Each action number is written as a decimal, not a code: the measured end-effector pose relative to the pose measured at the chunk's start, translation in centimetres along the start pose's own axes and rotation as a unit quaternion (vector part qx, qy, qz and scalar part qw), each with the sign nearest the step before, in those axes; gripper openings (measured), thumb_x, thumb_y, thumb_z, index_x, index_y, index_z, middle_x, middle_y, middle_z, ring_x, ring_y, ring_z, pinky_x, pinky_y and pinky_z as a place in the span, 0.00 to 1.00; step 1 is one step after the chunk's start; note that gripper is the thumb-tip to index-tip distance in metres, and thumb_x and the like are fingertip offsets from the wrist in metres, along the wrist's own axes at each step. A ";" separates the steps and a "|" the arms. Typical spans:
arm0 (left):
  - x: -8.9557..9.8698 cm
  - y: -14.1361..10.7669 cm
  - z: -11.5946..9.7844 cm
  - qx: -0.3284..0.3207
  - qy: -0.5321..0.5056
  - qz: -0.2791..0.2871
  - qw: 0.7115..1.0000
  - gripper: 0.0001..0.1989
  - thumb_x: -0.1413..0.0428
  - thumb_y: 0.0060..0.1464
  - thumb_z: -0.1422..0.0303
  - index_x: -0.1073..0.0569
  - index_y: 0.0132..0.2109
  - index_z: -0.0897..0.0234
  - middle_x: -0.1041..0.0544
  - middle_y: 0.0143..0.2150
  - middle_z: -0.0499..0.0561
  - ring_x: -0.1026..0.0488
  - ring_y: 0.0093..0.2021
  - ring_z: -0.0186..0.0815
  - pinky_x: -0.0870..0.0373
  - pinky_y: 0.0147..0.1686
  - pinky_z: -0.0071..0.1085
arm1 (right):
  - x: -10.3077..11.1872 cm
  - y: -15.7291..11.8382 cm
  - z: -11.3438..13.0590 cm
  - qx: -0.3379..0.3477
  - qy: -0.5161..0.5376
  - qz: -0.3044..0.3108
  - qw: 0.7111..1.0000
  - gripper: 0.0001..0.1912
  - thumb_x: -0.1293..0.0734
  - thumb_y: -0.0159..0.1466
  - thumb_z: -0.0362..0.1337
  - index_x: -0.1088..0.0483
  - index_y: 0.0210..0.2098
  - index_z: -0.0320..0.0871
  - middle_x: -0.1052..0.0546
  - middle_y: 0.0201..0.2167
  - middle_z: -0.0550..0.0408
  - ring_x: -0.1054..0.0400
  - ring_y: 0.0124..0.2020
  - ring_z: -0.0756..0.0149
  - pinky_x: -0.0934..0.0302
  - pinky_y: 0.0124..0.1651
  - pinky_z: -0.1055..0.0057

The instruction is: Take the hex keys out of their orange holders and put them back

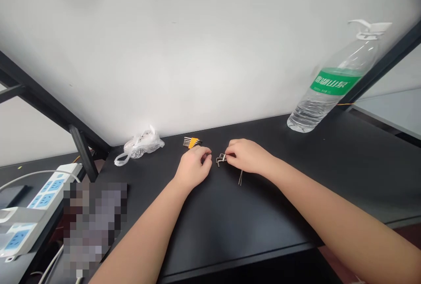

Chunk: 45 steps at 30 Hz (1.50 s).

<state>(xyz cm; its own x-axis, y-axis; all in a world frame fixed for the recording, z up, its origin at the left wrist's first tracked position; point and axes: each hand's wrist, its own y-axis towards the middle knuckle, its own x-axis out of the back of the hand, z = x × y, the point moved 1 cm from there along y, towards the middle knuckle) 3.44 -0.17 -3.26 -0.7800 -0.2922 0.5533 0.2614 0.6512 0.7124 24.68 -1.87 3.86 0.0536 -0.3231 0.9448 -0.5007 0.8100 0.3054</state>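
Note:
My right hand (247, 156) rests on the black table (230, 222) and grips a small bunch of metal hex keys (220, 159); their bent ends poke out to the left of the fingers and their long ends (240, 178) show below the hand. My left hand (194, 166) lies just left of them with its fingers curled, fingertips close to the keys' bent ends; whether it pinches something small I cannot tell. An orange holder with several hex keys (191, 142) lies just behind the left hand.
A crumpled clear plastic bag (140, 147) sits at the back left by the white wall. A water bottle with a green label (332, 85) stands at the back right. White power strips (36, 200) lie at the far left, beyond the table edge.

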 end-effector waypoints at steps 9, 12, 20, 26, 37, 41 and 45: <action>2.1 0.2 0.3 0.018 0.037 0.074 0.996 0.10 0.41 0.56 0.65 0.23 0.45 0.60 0.24 0.42 0.52 0.27 0.41 0.40 0.29 0.42 0.37 | 0.8 -0.2 -0.7 -0.041 0.284 -0.066 0.956 0.13 0.36 0.68 0.46 0.25 0.33 0.45 0.23 0.30 0.57 0.29 0.30 0.65 0.39 0.34 0.69; 4.3 -0.2 0.3 0.020 0.030 0.164 0.986 0.21 0.35 0.50 0.59 0.24 0.51 0.57 0.25 0.50 0.55 0.27 0.49 0.46 0.28 0.48 0.40 | 0.1 -0.1 -1.3 -0.073 0.390 -0.044 0.917 0.17 0.33 0.67 0.53 0.28 0.32 0.45 0.26 0.23 0.59 0.31 0.25 0.66 0.39 0.31 0.69; 5.9 -0.8 0.1 0.043 0.066 0.238 0.968 0.20 0.32 0.45 0.61 0.23 0.47 0.54 0.25 0.52 0.53 0.28 0.50 0.48 0.30 0.49 0.42 | -1.1 0.9 -3.1 -0.113 0.552 -0.110 0.819 0.20 0.27 0.62 0.54 0.27 0.32 0.43 0.23 0.23 0.55 0.28 0.25 0.66 0.32 0.31 0.68; 3.3 -0.4 1.0 0.089 -0.083 0.174 0.977 0.15 0.37 0.52 0.64 0.28 0.45 0.59 0.23 0.35 0.47 0.26 0.34 0.37 0.31 0.34 0.32 | -1.7 0.9 -2.0 -0.081 0.608 -0.062 0.787 0.21 0.25 0.61 0.54 0.27 0.37 0.42 0.18 0.29 0.50 0.22 0.32 0.61 0.25 0.40 0.63; -0.2 0.3 0.7 0.147 -0.434 0.094 0.884 0.15 0.35 0.56 0.65 0.33 0.42 0.63 0.20 0.36 0.51 0.21 0.35 0.35 0.25 0.43 0.35 | -1.2 0.5 -0.3 -0.050 0.602 -0.122 0.787 0.20 0.25 0.61 0.53 0.21 0.40 0.42 0.17 0.34 0.49 0.20 0.39 0.55 0.23 0.45 0.58; -0.1 0.4 0.8 0.146 -0.447 0.070 0.880 0.16 0.34 0.56 0.64 0.33 0.43 0.63 0.20 0.34 0.50 0.21 0.33 0.35 0.26 0.40 0.34 | -0.7 0.1 0.0 -0.049 0.586 -0.147 0.795 0.20 0.26 0.61 0.54 0.20 0.40 0.43 0.17 0.33 0.49 0.20 0.38 0.55 0.23 0.45 0.56; 0.0 0.4 0.7 0.144 -0.465 0.071 0.871 0.16 0.34 0.56 0.64 0.33 0.44 0.63 0.20 0.34 0.50 0.22 0.32 0.34 0.26 0.39 0.33 | -0.7 0.0 0.2 -0.054 0.576 -0.156 0.801 0.19 0.25 0.61 0.53 0.19 0.40 0.43 0.17 0.34 0.49 0.20 0.39 0.54 0.23 0.46 0.55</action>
<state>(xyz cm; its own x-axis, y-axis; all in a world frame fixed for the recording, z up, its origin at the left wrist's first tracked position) 3.16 0.62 -3.30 -0.9093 0.4122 -0.0562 0.3446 0.8221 0.4533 24.46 -1.74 3.22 0.9540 0.0970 0.2837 -0.2329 0.8356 0.4975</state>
